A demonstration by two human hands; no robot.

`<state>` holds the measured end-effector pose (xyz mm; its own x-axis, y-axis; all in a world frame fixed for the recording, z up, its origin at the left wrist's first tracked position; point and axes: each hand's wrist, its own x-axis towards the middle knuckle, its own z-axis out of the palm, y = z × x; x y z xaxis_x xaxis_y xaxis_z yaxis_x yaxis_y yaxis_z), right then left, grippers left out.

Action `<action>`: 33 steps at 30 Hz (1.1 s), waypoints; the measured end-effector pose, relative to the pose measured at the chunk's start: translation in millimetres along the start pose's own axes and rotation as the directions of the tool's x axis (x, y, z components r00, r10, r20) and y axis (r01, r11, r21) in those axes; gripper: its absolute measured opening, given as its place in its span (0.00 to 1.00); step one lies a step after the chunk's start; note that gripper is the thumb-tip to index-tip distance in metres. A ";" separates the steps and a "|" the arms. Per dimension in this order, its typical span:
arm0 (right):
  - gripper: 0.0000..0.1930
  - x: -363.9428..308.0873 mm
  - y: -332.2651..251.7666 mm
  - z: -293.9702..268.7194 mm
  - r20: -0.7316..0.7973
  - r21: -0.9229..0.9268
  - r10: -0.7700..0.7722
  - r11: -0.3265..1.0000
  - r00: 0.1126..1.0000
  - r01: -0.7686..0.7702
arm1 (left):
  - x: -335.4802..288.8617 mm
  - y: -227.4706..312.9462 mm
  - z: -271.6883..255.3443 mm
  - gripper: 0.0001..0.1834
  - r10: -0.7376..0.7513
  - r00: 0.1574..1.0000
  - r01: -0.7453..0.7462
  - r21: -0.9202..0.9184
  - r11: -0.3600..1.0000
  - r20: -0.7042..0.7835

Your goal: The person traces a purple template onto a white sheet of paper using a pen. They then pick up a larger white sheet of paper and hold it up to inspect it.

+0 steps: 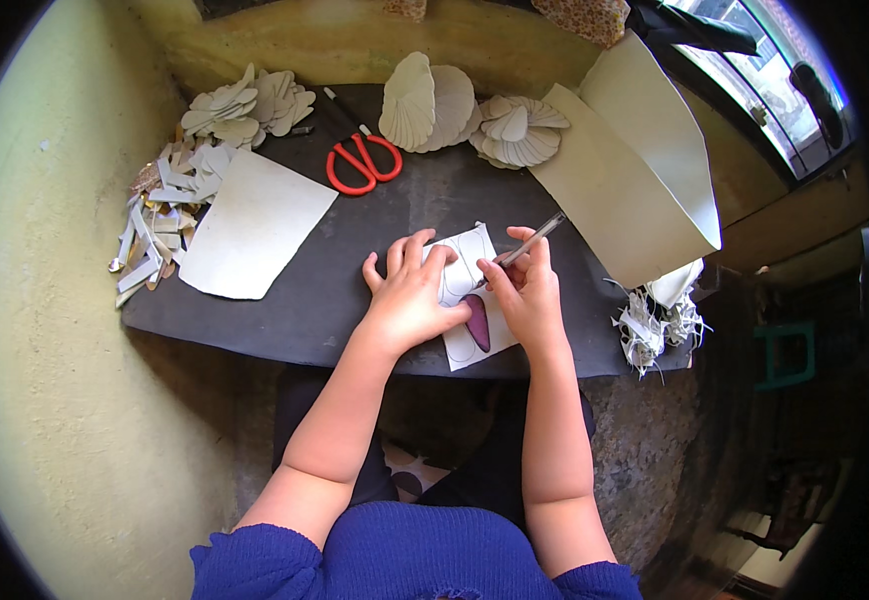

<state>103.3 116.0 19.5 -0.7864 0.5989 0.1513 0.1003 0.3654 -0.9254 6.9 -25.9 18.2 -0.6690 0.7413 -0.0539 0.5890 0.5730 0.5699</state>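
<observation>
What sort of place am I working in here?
Likely a small craft workspace, though whether it's a home or a shop I can't tell: fanned stacks of pale cut-outs, red-handled scissors and a heap of scraps show it.

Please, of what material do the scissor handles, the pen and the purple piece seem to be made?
Scissor handles: likely plastic, smooth, evenly red and glossy.
Pen: probably plastic, its greyish barrel looking glossy and perhaps see-through.
Purple piece: perhaps card or foam; its dull, flat surface leaves this open.
</observation>
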 end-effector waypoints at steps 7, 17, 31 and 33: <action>0.25 -1.1 -1.9 1.9 0.042 -0.029 -0.080 0.996 0.996 0.081 | -0.5 1.5 -0.2 0.38 -0.015 1.000 0.015 -0.005 1.000 -0.009; 0.24 -1.1 -8.0 -0.7 0.069 -0.059 -0.055 0.997 0.996 0.059 | -0.2 3.1 -0.5 0.38 -0.024 1.000 0.025 0.007 1.000 -0.005; 0.23 -2.1 -10.8 -0.7 0.086 -0.062 -0.062 0.996 0.994 0.067 | 0.4 2.9 -0.2 0.39 -0.029 1.000 0.028 0.013 1.000 0.004; 0.24 -2.3 -8.7 0.0 0.087 -0.067 -0.065 0.995 0.994 0.071 | 0.5 2.3 0.1 0.39 -0.027 1.000 0.027 0.014 1.000 0.003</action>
<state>104.2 111.5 27.2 -0.8414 0.5095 0.1801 0.0847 0.4535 -0.8872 7.9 -24.2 19.4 -0.6831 0.7268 -0.0719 0.5771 0.5975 0.5568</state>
